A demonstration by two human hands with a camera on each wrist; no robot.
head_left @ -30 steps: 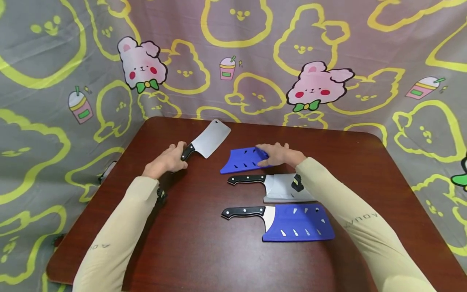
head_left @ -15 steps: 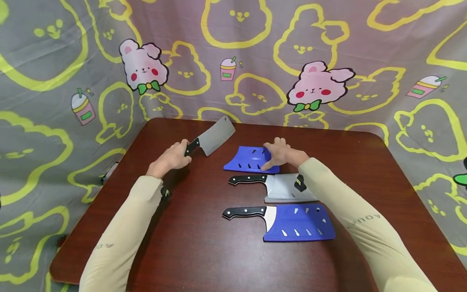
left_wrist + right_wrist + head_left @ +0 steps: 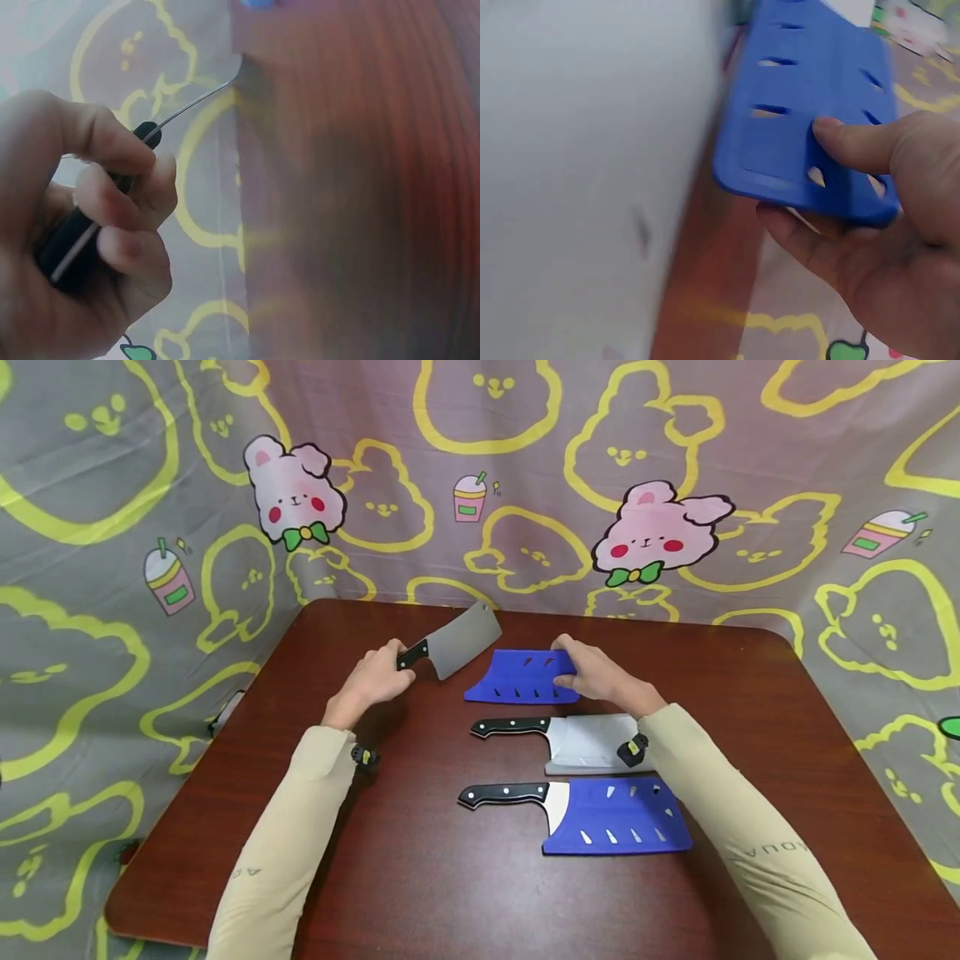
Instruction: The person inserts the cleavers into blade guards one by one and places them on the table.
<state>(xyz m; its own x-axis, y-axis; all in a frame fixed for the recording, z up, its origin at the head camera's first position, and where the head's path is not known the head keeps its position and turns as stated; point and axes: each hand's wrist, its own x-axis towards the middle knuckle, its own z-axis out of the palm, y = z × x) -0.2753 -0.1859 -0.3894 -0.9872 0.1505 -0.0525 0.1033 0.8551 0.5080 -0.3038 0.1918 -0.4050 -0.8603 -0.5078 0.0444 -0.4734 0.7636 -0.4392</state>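
My left hand (image 3: 375, 678) grips a cleaver by its black riveted handle (image 3: 75, 244). The bare steel blade (image 3: 467, 643) points to the far right, its tip near the table's back edge in the head view; from the left wrist it appears almost edge-on. To its right, my right hand (image 3: 596, 670) pinches a blue slotted blade cover (image 3: 517, 678) at its right end. In the right wrist view, the thumb (image 3: 855, 142) presses on the cover's upper face and the other fingers lie underneath. The cover's wide curved end faces left, close to the cleaver's blade.
Below my right hand lies a second cleaver (image 3: 510, 727), its blade in a whitish cover (image 3: 588, 747) and partly hidden by the sleeve. Nearer still is a third cleaver (image 3: 502, 793) in a blue cover (image 3: 630, 818). A patterned cloth (image 3: 525, 452) hangs behind the brown table (image 3: 405, 877).
My left hand has moved right with the cleaver, bringing its blade closer to the blue cover. My right hand has taken hold of the cover and shifted it slightly away from me and right.
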